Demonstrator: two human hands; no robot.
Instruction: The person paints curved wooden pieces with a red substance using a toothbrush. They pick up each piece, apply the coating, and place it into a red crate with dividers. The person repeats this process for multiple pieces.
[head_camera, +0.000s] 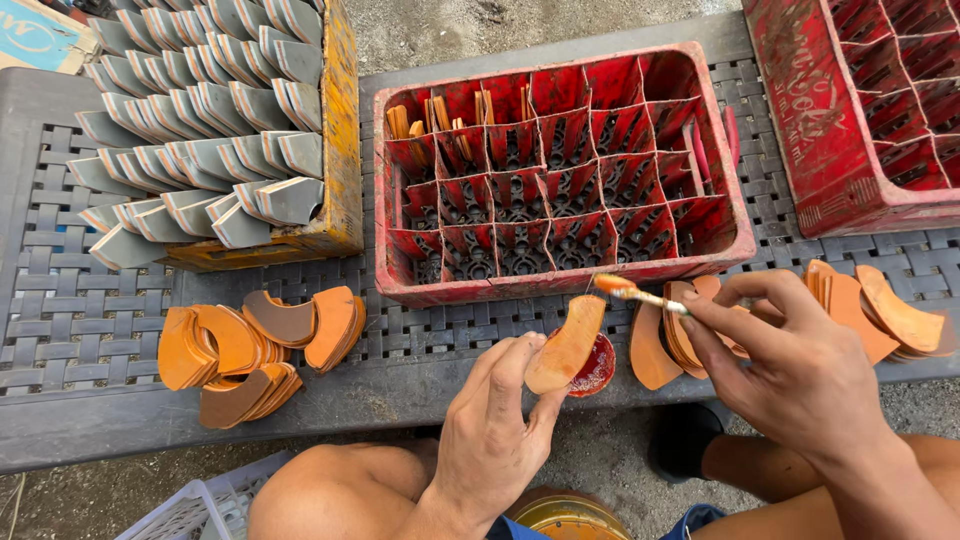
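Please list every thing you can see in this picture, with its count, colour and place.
Curved orange leather-like piece: one, orange, held in left hand.
Small brush with orange tip: one, held in right hand.
Round red tin lid: one, table edge, behind the held piece.
Red plastic divided crate: one, centre; a few orange pieces stand in its far-left cells.
Second red crate: one, upper right.
Yellow crate of grey curved pieces: one, upper left.
Orange piece piles: several, left and right on table.
Grey woven-pattern table: one.
Left hand: bottom centre.
Right hand: lower right.
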